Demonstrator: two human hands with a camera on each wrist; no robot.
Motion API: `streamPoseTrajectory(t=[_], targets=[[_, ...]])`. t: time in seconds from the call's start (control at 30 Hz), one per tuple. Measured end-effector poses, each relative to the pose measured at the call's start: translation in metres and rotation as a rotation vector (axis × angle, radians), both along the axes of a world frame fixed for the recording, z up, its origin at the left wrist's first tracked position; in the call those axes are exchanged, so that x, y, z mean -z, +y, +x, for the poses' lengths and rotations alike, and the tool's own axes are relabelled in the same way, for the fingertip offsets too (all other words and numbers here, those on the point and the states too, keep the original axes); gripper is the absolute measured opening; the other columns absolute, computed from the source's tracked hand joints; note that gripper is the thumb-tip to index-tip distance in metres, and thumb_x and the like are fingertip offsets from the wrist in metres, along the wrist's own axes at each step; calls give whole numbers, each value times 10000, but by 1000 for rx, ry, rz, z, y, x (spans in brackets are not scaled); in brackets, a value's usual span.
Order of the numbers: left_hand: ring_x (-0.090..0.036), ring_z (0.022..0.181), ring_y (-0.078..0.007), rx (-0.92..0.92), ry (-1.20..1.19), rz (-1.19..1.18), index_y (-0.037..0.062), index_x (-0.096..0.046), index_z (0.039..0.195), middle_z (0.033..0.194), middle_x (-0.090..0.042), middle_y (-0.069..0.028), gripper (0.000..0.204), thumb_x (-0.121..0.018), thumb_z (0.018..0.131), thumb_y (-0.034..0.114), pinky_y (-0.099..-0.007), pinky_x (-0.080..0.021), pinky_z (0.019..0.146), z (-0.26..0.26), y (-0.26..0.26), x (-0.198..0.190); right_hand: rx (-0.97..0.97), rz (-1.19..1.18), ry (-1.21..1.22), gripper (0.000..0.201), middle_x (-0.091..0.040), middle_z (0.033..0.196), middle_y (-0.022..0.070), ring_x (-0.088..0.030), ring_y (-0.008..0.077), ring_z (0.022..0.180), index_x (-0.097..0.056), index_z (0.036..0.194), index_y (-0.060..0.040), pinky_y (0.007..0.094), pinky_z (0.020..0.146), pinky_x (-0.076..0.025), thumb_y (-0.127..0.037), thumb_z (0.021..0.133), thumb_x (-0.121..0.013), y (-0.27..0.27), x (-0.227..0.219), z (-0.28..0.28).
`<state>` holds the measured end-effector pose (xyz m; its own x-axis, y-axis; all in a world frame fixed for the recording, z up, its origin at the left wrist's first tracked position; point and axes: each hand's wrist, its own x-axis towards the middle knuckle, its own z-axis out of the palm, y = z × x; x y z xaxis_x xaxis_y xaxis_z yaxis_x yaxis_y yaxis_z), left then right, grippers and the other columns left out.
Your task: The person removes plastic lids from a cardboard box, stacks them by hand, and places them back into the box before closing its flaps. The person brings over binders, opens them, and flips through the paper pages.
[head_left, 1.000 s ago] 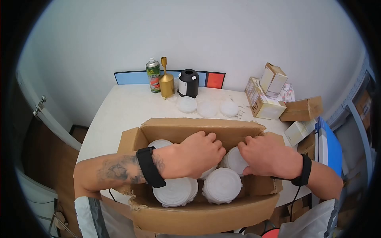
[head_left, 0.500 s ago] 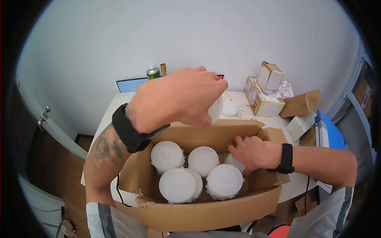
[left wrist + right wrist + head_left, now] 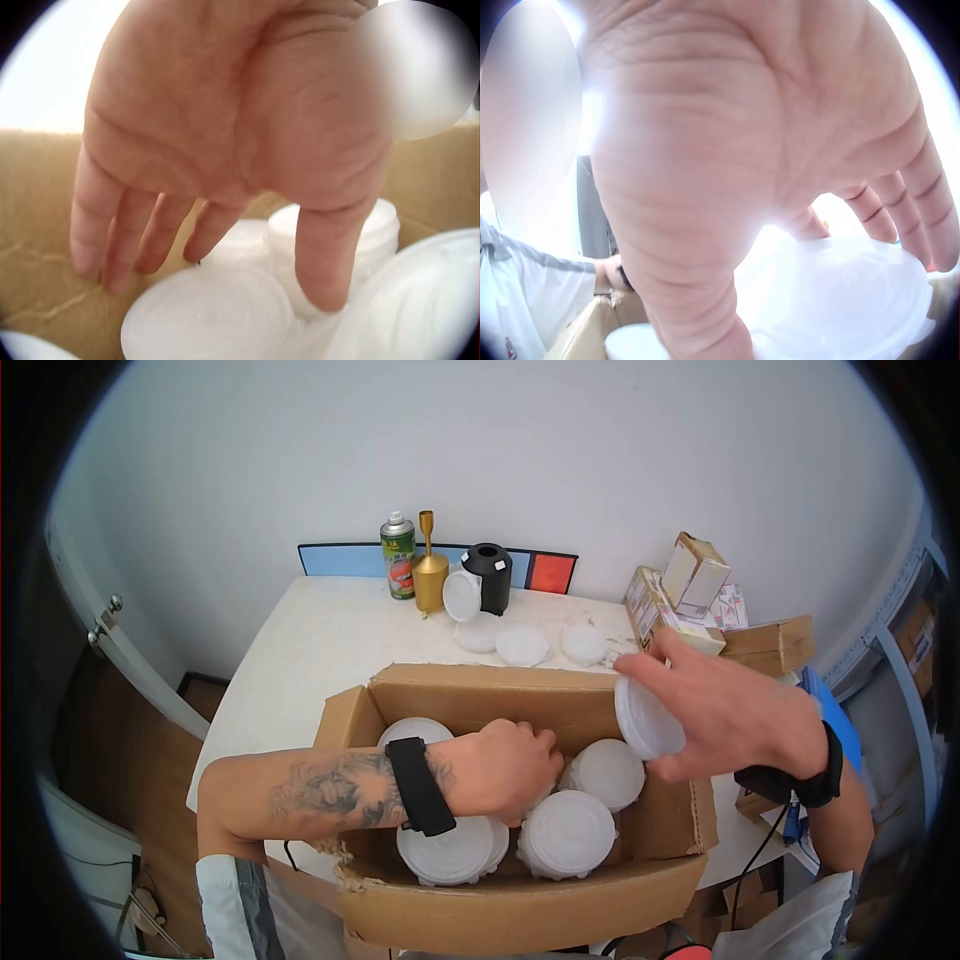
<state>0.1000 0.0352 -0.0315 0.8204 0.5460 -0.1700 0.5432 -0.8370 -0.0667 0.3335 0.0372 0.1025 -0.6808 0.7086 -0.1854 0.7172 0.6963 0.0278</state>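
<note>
At the box's right end, my right hand (image 3: 735,705) is raised, pinching a round white lid (image 3: 648,722) tilted on edge between thumb and fingers. In the right wrist view this lid (image 3: 847,300) spreads below the fingers. My left hand (image 3: 510,765) reaches down inside the cardboard box (image 3: 520,920). The left wrist view shows its fingers extended and thumb apart, close over the white lids (image 3: 206,315). Stacks of these lids (image 3: 570,835) fill much of the box; the left forearm hides some.
Beyond the box, several lids (image 3: 522,645) lie on the white table (image 3: 270,660). Another lid (image 3: 462,596) appears tilted before a gold bottle (image 3: 430,582) and a black container (image 3: 490,575). A green spray can (image 3: 398,560) stands left of them, small boxes (image 3: 690,575) at right.
My left hand carried a lid out over the table, let it go and came back into the box. My right hand rose from the box with a lid. One more lid shows near the bottles.
</note>
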Motion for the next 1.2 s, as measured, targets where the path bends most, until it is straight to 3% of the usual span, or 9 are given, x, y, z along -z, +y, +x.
streamPoseTrajectory(t=[0.17,0.4,0.53,0.7,0.83,0.9,1.0,1.07,1.2], targets=[[-667,1045,-323,-17,103,40,-11,-640,1174,1130,-640,-163,646,-871,706,369,-408,-564,810,16,3,4,119,155,0,891,-518,1239,231,-605,399,1091,-391,1484,-12,433,927,-519,-321,741,-773,54,-31,-28],[-665,1012,-313,-4,7,109,-14,-662,1107,1087,-642,-170,557,-854,694,306,-407,-564,795,12,-5,14,243,91,-67,998,-559,1295,251,-615,425,1144,-381,1483,2,477,932,-518,-498,749,-838,120,25,-60],[-665,1001,-322,-26,1,59,-15,-667,1086,1092,-644,-188,520,-833,695,287,-415,-574,781,15,-1,18,180,245,-42,660,-688,1002,233,-692,403,998,-645,1181,30,470,832,-567,-472,789,-819,89,30,-60],[-663,998,-331,-43,21,23,-23,-658,1102,1113,-642,-209,522,-818,709,282,-413,-574,803,14,1,-14,49,151,-174,446,-712,751,186,-725,398,797,-749,797,-6,475,719,-587,-449,810,-799,19,49,-40],[-639,1020,-345,-43,-61,-36,-34,-628,1141,1081,-632,-195,556,-805,730,296,-416,-552,838,4,-2,-55,62,-108,-358,505,-727,924,217,-732,382,877,-727,995,9,468,741,-591,-440,784,-823,9,84,-26],[-629,1031,-351,-54,-60,-73,-37,-616,1155,1070,-628,-188,567,-799,738,302,-422,-541,854,0,-4,-83,-44,-120,-313,677,-679,1110,239,-724,382,948,-626,1217,3,460,768,-596,-413,739,-866,8,94,-15],[-607,1049,-360,-120,-124,18,-28,-604,1171,1056,-616,-178,571,-789,748,308,-436,-526,880,-7,-2,-119,-75,-158,-310,827,-612,1191,258,-708,400,986,-519,1317,-6,452,787,-598,-385,691,-904,9,95,-20],[-599,1068,-363,-227,-185,167,-14,-604,1204,1069,-617,-176,597,-788,751,328,-449,-517,903,-10,5,-138,-118,-103,-285,772,-621,1129,247,-711,407,946,-555,1248,5,442,782,-600,-364,673,-914,9,106,-18],[-581,1121,-357,-335,-209,235,-4,-599,1229,1118,-610,-178,646,-827,741,353,-452,-496,941,-9,38,-140,-103,-1,-485,705,-629,1225,251,-669,331,1109,-558,1305,46,508,756,-619,-319,767,-831,3,126,-30]])
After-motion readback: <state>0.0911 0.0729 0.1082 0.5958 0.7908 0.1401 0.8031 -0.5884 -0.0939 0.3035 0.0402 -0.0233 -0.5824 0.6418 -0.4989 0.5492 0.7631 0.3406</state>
